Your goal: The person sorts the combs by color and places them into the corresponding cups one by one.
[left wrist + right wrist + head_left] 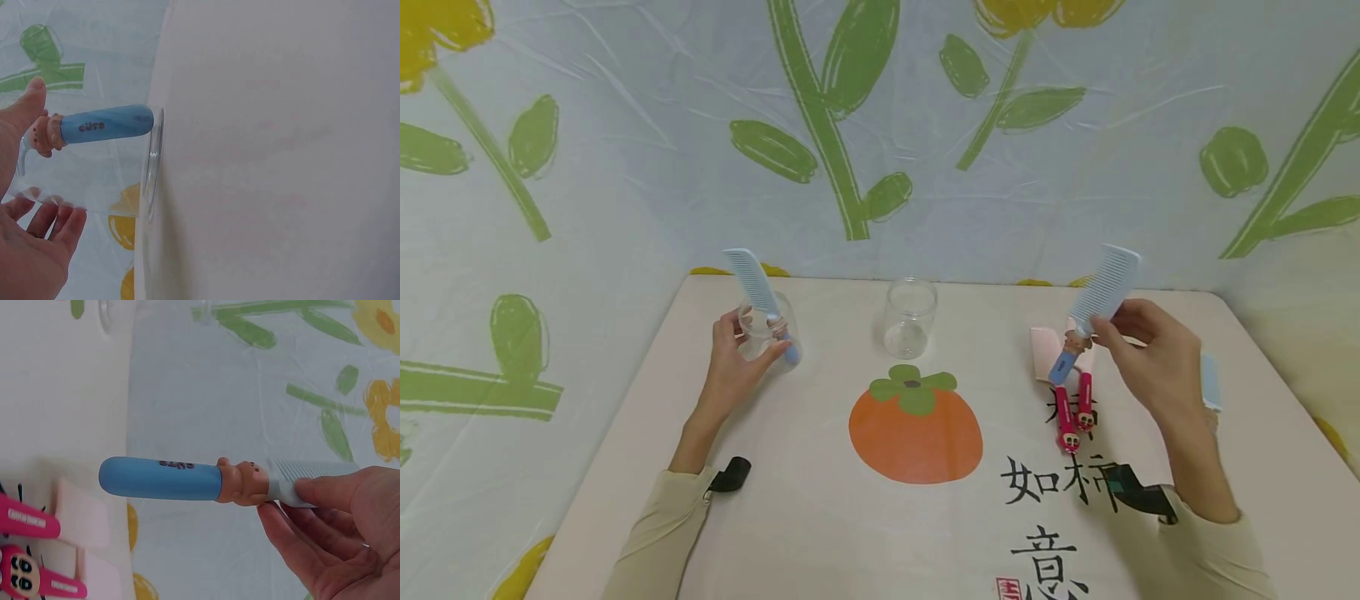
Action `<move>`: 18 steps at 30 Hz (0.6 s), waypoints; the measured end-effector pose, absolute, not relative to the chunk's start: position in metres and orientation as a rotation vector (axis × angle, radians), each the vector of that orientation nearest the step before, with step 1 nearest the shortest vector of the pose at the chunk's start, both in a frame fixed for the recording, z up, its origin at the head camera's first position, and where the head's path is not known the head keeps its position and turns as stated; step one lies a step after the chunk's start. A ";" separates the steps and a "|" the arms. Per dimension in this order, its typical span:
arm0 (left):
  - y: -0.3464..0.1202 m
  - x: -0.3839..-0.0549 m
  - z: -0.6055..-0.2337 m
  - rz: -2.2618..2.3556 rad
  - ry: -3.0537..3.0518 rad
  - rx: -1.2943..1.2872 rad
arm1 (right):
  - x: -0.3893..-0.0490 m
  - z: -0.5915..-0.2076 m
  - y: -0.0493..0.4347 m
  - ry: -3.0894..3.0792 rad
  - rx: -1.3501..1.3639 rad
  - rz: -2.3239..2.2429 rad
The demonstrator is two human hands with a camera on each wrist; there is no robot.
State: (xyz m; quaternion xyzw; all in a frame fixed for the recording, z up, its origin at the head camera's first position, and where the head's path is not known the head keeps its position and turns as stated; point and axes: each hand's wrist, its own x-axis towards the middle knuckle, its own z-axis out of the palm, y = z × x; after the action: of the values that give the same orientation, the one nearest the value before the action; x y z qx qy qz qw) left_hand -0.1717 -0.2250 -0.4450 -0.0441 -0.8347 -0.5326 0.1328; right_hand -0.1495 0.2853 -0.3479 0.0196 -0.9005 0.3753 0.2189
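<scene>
My left hand [730, 358] curls round a clear jar [793, 312] at the table's back left, thumb on the near side and fingers on the far side. Inside that jar stands a light-blue comb [752, 279], teeth end up and tilted left, its blue handle [106, 124] reaching down to the jar's base. On the right, my right hand [1153, 350] pinches a second light-blue comb [1107, 283] between thumb and fingers, just above its brown figure [244, 481]. Its blue handle points down over the combs on the table.
Another clear jar [910, 321] stands at the back middle. Two pink combs with red handles [1066, 421] lie below my right hand. A further light-blue comb [1210, 383] lies partly behind my right wrist. The tablecloth bears a printed persimmon [917, 442] and black characters.
</scene>
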 end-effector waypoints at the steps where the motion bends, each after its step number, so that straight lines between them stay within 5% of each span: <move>1: -0.225 -0.172 -0.445 -1.547 -2.422 -0.128 | -0.150 -0.348 0.283 -2.485 0.068 1.054; 18: -0.224 -0.172 -0.444 -1.532 -2.450 -0.095 | -0.161 -0.340 0.231 -2.503 0.219 1.179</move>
State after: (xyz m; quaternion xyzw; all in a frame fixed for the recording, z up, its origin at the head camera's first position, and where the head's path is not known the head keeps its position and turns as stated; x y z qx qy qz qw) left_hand -0.1718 -0.2241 -0.4438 -0.0325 -0.8407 -0.5259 0.1249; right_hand -0.1607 0.2309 -0.3401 0.0778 -0.8867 0.4177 0.1822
